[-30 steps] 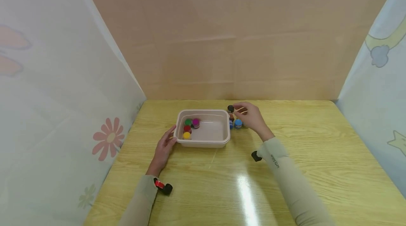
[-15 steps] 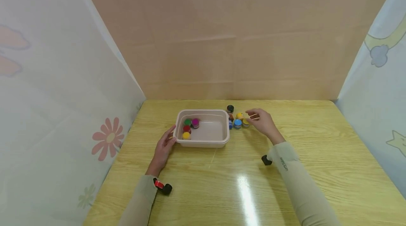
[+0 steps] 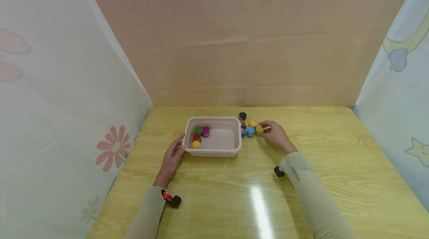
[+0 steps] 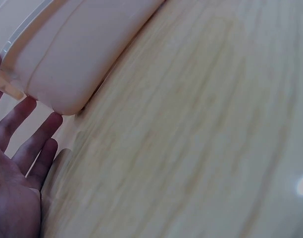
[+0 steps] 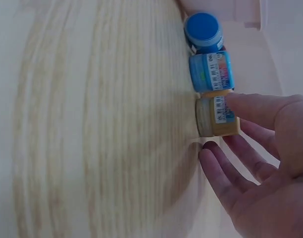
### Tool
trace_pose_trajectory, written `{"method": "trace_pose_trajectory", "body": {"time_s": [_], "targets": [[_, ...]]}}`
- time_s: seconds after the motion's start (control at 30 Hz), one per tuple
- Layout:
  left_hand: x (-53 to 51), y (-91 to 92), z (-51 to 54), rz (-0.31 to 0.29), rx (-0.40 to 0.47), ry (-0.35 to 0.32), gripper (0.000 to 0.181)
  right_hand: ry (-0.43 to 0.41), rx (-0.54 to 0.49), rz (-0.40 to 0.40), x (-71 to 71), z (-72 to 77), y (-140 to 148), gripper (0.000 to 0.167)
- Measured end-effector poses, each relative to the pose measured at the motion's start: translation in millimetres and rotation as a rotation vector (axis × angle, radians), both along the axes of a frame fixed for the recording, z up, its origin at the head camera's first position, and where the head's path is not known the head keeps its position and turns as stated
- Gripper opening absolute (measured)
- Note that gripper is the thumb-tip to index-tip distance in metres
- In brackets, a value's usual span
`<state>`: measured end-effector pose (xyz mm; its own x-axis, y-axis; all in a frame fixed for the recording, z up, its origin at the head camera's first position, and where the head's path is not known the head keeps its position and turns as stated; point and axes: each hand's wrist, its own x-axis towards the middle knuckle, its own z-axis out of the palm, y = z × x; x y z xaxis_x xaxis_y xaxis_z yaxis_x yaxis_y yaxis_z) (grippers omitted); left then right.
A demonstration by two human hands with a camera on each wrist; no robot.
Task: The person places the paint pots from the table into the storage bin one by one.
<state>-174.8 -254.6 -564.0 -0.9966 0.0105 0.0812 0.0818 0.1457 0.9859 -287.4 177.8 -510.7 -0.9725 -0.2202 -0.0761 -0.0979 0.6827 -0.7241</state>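
Observation:
A pale pink tray [image 3: 214, 153] holds green, purple [image 3: 206, 130], red and yellow-lidded jars at its left side. My left hand [image 3: 172, 161] rests against its left end, fingers extended; in the left wrist view the fingertips [image 4: 53, 119] touch the tray's wall [image 4: 67, 54]. Right of the tray, my right hand [image 3: 276, 134] has thumb and fingers around a dark yellow jar [image 3: 259, 129] standing on the table. In the right wrist view, the thumb of my right hand [image 5: 270, 148] lies on that jar's lid [image 5: 225, 126], beside a light blue jar [image 5: 211, 72].
Beside the tray's right end stand a black-lidded jar [image 3: 242, 115], a brown one [image 3: 243, 125], a dark blue one [image 5: 202, 27] and a brighter yellow one [image 3: 252, 123]. A brown sheet [image 3: 248, 45] hangs behind the wooden table [image 3: 214, 194].
My right hand left the black-lidded jar beside the tray's back right corner, moved right, then came down to the dark yellow jar and took hold of it. My left hand stayed at the tray.

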Motion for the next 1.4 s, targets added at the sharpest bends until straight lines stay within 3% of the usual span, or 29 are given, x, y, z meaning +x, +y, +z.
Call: {"method": "trace_pose_trajectory", "body": {"time_s": [0.4, 0.77, 0.87, 1.1, 1.23, 1.4], "targets": [[1.7, 0.3, 0.2, -0.015, -0.001, 0.034, 0.051, 0.003, 0.030, 0.004, 0.0, -1.3, -2.9, 0.045], [1.4, 1.6, 3.9, -0.007, 0.017, -0.013, 0.053, 0.007, 0.044, -0.010, 0.2, -0.1, -4.4, 0.041], [2.5, 2.0, 8.5, -0.011, 0.019, -0.027, 0.053, 0.007, 0.044, -0.012, 0.3, 0.5, -3.7, 0.040], [14.9, 8.3, 33.7, -0.026, 0.014, -0.019, 0.054, 0.007, 0.039, -0.015, 2.0, 5.3, 2.5, 0.042], [15.5, 8.4, 34.1, -0.020, 0.017, -0.018, 0.054, 0.025, 0.019, -0.022, 4.3, 16.7, 4.5, 0.044], [6.8, 4.3, 13.8, -0.002, 0.000, 0.017, 0.052, 0.080, -0.009, -0.024, 6.4, 31.0, 4.6, 0.047]]}}
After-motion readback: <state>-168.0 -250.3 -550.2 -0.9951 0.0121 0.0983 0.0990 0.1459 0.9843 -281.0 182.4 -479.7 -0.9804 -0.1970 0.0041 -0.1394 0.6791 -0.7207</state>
